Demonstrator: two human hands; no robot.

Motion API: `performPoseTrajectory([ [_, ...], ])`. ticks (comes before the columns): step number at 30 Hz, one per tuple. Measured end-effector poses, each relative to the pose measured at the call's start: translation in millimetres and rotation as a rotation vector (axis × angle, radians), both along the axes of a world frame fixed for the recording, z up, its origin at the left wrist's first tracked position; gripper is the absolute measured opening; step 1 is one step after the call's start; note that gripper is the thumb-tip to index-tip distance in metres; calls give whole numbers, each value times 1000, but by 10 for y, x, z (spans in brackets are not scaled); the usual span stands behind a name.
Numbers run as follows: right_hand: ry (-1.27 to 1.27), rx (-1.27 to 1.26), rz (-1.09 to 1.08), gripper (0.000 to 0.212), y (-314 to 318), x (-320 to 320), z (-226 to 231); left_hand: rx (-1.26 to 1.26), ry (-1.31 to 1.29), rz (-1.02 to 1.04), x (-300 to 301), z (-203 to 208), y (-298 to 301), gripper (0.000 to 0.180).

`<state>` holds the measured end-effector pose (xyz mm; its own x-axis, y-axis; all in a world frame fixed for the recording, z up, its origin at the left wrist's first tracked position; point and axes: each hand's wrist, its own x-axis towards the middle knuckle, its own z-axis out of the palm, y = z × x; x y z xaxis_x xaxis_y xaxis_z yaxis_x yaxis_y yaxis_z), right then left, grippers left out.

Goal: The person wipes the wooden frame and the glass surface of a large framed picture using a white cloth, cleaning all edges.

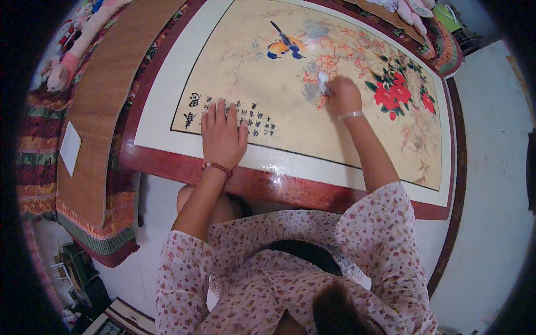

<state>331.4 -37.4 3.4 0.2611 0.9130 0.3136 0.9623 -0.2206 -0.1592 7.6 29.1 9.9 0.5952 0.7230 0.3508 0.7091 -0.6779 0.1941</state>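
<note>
A small white crumpled piece [323, 81], cloth or tissue, I can't tell which, pokes out of the right hand [343, 95] over the middle of the table [268, 181], a bit toward the far edge, between the painted birds [287, 47] and the red flowers [393, 92]. That hand is curled over it; which fingers do the pinching is hidden, as is whether the piece touches the top. The left hand [224, 134] lies palm down with its fingers spread near the near left corner, partly over the black brush writing [257, 118]. The white piece looks light and limp, likely to tear if it's tissue, so it's best bunched between thumb and fingertips with loose ends tucked in. The table seems heavy and stiff, its glossy top probably slippery; a flat palm suits it, or a grip on the red border.
</note>
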Motion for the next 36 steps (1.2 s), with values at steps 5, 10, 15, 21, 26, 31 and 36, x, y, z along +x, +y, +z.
performPoseTrajectory([
  [5, 163, 54, 162, 20, -1318, -656, 107, 40, -22, -4, -14, -61, 37, 46],
  [10, 29, 35, -28, 20, -2452, -141, 22, 99, 80, 16, -11, -147, 59, 47],
  [15, -230, -300, -719, 15, -2977, 928, 79, 83, 76, 32, -3, -150, 36, 49],
  [21, -89, -282, -1007, 28, -1998, 1120, 41, 49, 45, 51, -41, -104, 50, 47],
  [26, -207, -275, -445, 20, -403, 394, -170, 63, 81, 32, 37, -94, 50, 44],
  [31, -126, 61, 181, 14, 609, -1487, -174, 42, 52, 21, 57, -71, 53, 43],
  [36, -127, 35, 52, 16, 618, -1469, -32, 58, 48, 4, -42, -167, 98, 44],
])
